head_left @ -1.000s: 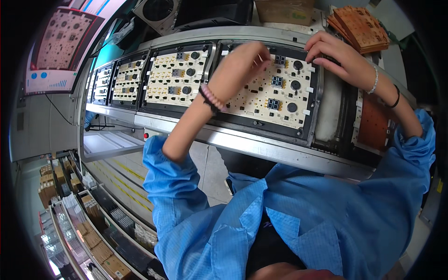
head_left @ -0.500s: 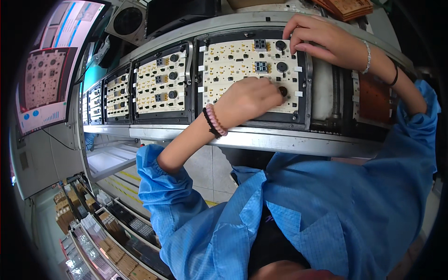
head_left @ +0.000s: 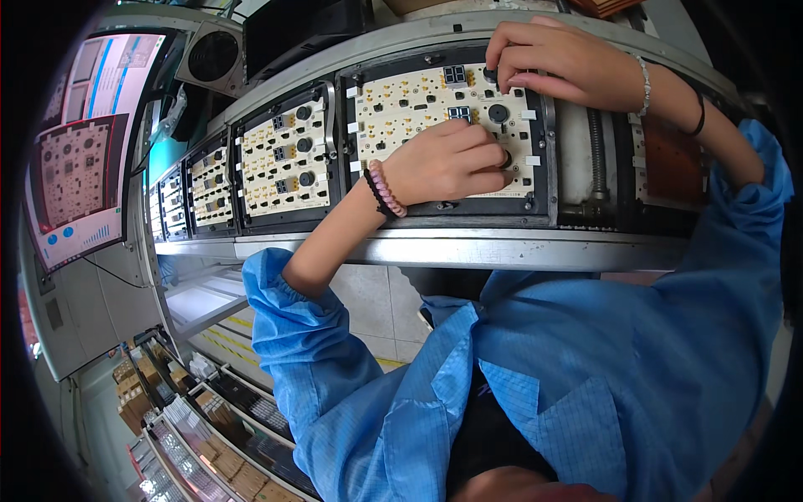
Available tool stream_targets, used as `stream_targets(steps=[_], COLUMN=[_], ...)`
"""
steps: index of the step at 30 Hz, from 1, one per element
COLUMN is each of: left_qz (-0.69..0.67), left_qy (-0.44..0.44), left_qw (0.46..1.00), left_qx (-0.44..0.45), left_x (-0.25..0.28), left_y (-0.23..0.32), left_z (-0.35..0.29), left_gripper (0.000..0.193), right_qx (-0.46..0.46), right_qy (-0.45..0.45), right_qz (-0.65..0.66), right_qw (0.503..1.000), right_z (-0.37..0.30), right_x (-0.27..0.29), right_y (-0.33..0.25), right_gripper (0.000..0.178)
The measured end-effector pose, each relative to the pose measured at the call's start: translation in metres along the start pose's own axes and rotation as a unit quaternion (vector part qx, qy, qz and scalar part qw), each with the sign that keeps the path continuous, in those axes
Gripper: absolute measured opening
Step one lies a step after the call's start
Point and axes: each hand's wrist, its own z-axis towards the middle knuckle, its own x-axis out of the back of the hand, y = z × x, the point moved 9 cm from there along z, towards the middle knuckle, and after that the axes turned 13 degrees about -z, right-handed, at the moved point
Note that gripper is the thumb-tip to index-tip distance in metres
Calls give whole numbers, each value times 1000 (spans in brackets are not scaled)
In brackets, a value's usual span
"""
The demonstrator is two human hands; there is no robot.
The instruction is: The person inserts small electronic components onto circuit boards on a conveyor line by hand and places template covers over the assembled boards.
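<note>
A cream circuit board [head_left: 389, 125] with small yellow and black parts sits in a black frame [head_left: 542, 184]. My left hand [head_left: 447, 163] lies over its lower middle, fingers curled together at a round black component [head_left: 507, 159] that they partly cover. What the fingertips hold, if anything, is hidden. A two-digit display [head_left: 459, 112] shows just above the knuckles. At the board's upper right corner is my right hand [head_left: 569, 67], fingers bent and apart. Its fingertips come down around the top round black component [head_left: 491, 76]. Between the hands another round component [head_left: 498, 113] stays uncovered.
More framed boards [head_left: 284, 159] stand in a row to the left along the metal rail [head_left: 468, 253]. A monitor [head_left: 84, 167] stands at the far left. To the right are a threaded metal rod [head_left: 598, 159] and a reddish-brown panel [head_left: 673, 163]. Shelving [head_left: 226, 410] is at lower left.
The view has shifted a little. My right hand has moved slightly left, from the board's edge onto the top round component. My left hand has moved slightly up the board, partly covering the lower display.
</note>
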Motion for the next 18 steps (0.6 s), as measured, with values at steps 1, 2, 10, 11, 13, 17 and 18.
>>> stream_targets(steps=[1,2,10,11,13,17,18], left_qz=[-15,-30,-9,-2,-12,-18,-18], left_qy=[1,2,-11,-22,-13,-16,-15], left_qw=[1000,999,1000,1000,1000,1000,1000], left_qx=[7,14,-11,-22,-19,-9,-8], left_x=[0,1,3,2,0,-3,-2], left_y=[-3,-6,-4,-2,-4,-4,-4], left_z=[-1,-1,4,4,3,3,3], left_gripper=[15,15,16,20,21,23,23], right_qx=[-12,-13,24,24,30,275,275], right_qy=[-7,-7,-39,-39,-29,244,249], right_qz=[1,1,71,72,66,9,5], right_qw=[1000,1000,996,996,997,930,929], right_z=[0,0,5,6,9,-1,0], right_x=[-1,-2,-4,-5,-5,-9,-8], right_y=[1,2,4,4,0,-5,-5], right_gripper=[8,8,15,15,15,15,15])
